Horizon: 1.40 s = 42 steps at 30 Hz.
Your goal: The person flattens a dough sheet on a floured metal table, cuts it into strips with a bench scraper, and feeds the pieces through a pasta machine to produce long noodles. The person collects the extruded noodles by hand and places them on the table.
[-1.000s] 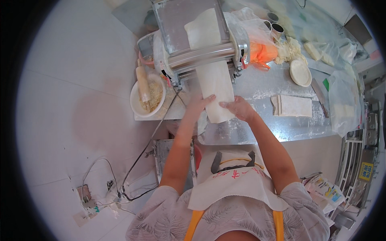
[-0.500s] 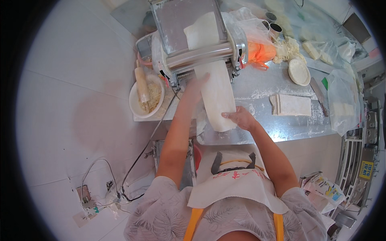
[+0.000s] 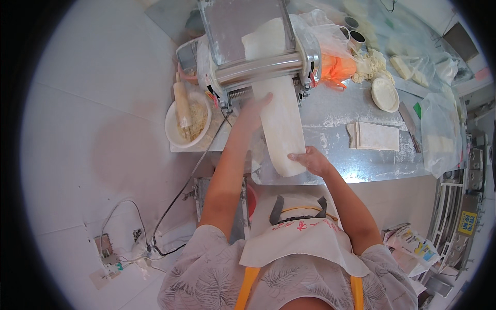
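A long pale dough sheet (image 3: 284,124) comes out below the steel rollers of a dough sheeter (image 3: 258,71) toward me. More of the same dough (image 3: 264,40) lies on the sloping plate above the rollers. My left hand (image 3: 252,114) is at the sheet's left edge, close under the rollers, with a fingertip or thumb on top and the other fingers hidden. At the sheet's near right corner, my right hand (image 3: 314,161) pinches it, thumb on top.
A folded stack of dough sheets (image 3: 377,136) lies on the floured metal table (image 3: 336,111) at right, beside a knife (image 3: 409,126) and a round dough piece (image 3: 385,94). Left stands a white bowl (image 3: 170,126) with a rolling pin (image 3: 182,106). A cable (image 3: 199,165) hangs below the machine.
The dough sheet reaches farther out toward me, its near end lower. My right hand has moved nearer with it. My left hand stays by the rollers.
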Available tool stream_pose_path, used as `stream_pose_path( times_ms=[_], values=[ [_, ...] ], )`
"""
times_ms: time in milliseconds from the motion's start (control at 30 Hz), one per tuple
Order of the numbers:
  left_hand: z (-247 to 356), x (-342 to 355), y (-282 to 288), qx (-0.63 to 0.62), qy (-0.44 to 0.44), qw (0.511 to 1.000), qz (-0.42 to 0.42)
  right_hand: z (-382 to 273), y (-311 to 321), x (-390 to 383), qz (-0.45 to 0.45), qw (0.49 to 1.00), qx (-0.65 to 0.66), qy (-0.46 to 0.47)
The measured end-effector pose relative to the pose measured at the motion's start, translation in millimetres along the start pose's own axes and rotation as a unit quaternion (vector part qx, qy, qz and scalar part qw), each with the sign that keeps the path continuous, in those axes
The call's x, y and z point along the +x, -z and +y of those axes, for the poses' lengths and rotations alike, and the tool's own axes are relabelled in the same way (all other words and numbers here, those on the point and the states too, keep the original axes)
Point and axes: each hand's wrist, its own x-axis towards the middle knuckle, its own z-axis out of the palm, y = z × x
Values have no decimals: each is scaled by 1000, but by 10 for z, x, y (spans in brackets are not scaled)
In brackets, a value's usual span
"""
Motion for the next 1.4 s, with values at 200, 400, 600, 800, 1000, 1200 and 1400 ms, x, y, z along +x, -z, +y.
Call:
stream_pose_path(
  times_ms=[200, 400, 600, 800, 1000, 1200, 1400],
  values=[
    [-15, -61, -36, 6, 5, 1000, 16, 72, -7, -107, -10, 1000, 15, -10],
    [-45, -60, -36, 11, -4, 1000, 15, 190, 10, -160, -8, 1000, -6, -18],
    [-71, -21, 0, 1, -10, 1000, 9, 316, 12, -247, 1, 999, 2, -36],
    [-109, -7, 78, -9, -9, 1000, 3, 376, -26, -379, 27, 998, -35, -54],
    [-111, -50, 6, 0, 10, 1000, -7, 608, 1, -479, 30, 998, 5, -60],
    [-210, -88, 51, 4, -17, 1000, -19, 711, -37, -638, 17, 999, 15, -39],
    [-296, -198, 23, -1, -3, 1000, -23, 843, 20, -791, -4, 1000, 22, -19]
  ],
)
